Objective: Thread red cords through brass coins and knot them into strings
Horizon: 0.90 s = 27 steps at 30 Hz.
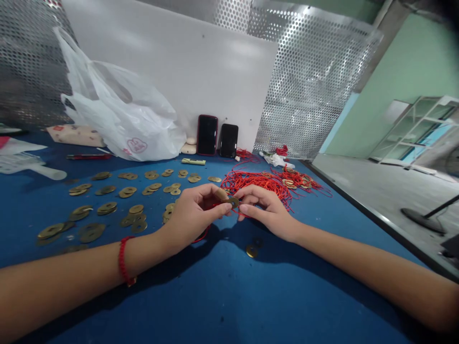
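Above the table point(222, 296), left hand point(190, 212) and right hand point(270, 210) pinch a coin point(234, 202), perhaps steadying it.
Toward left edge: coin piles point(106, 208), seemingly sorted.

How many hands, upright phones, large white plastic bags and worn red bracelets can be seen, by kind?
Hands: 2 (left hand, right hand)
Phones: 2 (red-edged phone, black phone)
Large white plastic bag: 1
Red bracelet: 1
Total: 6
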Each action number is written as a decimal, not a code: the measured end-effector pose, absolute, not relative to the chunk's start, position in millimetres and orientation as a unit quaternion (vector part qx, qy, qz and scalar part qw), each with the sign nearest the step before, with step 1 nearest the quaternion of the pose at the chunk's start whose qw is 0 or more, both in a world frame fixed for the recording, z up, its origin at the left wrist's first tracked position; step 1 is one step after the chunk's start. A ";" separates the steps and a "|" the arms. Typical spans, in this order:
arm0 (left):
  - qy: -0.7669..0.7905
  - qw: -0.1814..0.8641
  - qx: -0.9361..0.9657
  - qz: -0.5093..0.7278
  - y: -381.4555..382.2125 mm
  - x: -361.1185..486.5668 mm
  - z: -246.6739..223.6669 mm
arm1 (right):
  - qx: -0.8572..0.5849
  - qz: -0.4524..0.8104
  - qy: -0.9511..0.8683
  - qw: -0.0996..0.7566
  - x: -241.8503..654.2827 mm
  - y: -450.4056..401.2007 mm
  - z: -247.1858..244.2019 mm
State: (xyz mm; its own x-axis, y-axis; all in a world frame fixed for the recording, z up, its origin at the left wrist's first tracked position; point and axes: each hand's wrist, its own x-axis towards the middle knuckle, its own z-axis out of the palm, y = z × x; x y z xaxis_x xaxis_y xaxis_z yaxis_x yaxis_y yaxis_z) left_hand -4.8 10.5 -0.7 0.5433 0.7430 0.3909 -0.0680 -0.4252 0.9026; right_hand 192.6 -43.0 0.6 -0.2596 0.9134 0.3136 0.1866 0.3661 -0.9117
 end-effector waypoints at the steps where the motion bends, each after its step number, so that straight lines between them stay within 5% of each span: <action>1: 0.228 0.487 0.731 0.419 10.0 -4.7 -0.4 | -0.392 0.418 -0.673 0.467 193.5 -43.0 2.1; 9: 0.227 0.485 0.730 0.423 6.3 -3.7 2.4 | -0.308 0.564 -0.529 0.554 195.9 -49.5 29.0; 27: 0.239 0.480 0.730 0.425 5.1 -4.5 3.7 | -0.385 0.388 -0.400 0.736 232.3 -21.1 35.0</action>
